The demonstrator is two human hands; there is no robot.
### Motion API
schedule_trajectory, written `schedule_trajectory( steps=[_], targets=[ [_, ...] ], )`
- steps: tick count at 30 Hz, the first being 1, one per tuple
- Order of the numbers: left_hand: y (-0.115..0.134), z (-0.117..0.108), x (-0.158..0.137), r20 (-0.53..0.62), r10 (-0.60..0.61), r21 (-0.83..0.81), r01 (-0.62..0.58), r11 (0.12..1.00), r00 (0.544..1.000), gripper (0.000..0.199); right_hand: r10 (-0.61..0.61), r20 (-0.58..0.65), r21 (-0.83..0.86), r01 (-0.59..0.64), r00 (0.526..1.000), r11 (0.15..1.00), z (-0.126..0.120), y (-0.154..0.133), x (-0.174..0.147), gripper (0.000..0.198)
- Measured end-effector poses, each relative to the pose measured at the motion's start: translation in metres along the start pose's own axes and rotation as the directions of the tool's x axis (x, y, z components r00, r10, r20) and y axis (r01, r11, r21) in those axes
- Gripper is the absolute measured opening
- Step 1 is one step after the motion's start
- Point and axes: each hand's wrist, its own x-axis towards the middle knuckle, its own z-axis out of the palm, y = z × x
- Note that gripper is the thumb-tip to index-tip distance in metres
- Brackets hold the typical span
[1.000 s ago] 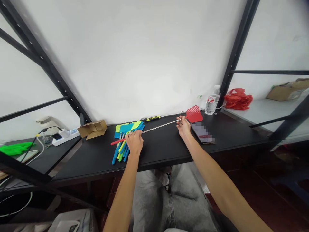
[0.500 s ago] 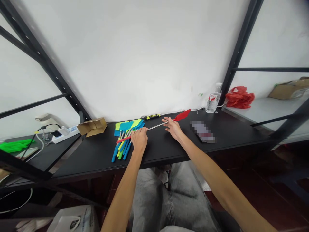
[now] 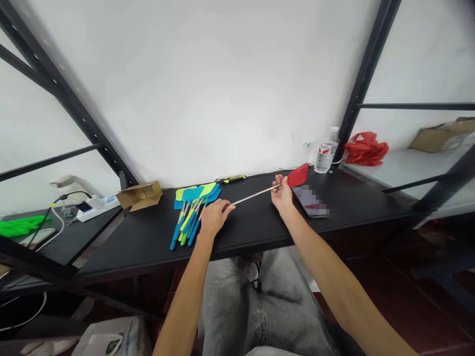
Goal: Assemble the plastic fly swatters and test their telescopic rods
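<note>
A red fly swatter (image 3: 298, 175) with a thin metal shaft slants across in front of me, its flat head up to the right. My left hand (image 3: 214, 217) is closed around its red handle, most of which the fingers cover. At the other end, the fingers of my right hand (image 3: 282, 196) are curled around the shaft just below the head. Beside my left hand lies a pile of blue, yellow and green fly swatters (image 3: 192, 194), heads toward the wall and handles toward me.
On the black desk (image 3: 245, 232) are an open cardboard box (image 3: 140, 197), a black-and-yellow cutter (image 3: 233, 178), a phone (image 3: 310, 201) and a water bottle (image 3: 326, 151). A power strip (image 3: 96, 207) lies left; a red plastic bag (image 3: 366, 148) sits right. Black frame posts flank the desk.
The red swatter has shifted right, and its head now shows its broad face. A longer stretch of shaft shows between my hands. My right hand has moved right and its fingers have closed in.
</note>
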Motion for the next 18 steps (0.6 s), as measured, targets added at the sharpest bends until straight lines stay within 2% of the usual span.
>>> schedule_trajectory(
  steps=[3,6,9,13,18],
  targets=[
    [-0.003,0.001,-0.001,0.041,0.038,-0.012,-0.037,0.999,0.998,0.033,-0.006,0.026,0.036,0.005,1.000,0.999,-0.004,-0.001,0.004,0.037],
    [-0.003,0.004,-0.001,0.061,0.052,-0.039,-0.049,0.998,0.997,0.032,-0.026,0.045,-0.031,0.027,0.999,0.999,-0.006,0.000,0.006,0.042],
    [-0.004,0.007,-0.001,0.071,0.047,-0.072,-0.042,0.997,0.996,0.034,-0.034,0.058,-0.087,0.039,0.998,0.995,-0.005,0.000,0.006,0.038],
    [-0.001,0.011,-0.001,0.077,0.039,-0.099,-0.031,0.995,0.996,0.035,0.008,0.077,-0.062,-0.003,0.997,0.998,0.003,0.001,-0.004,0.034],
    [0.011,0.013,0.002,0.077,0.018,-0.137,-0.007,0.991,0.997,0.037,0.092,0.207,-0.151,-0.061,0.974,0.987,0.021,0.017,-0.026,0.036]
  ],
)
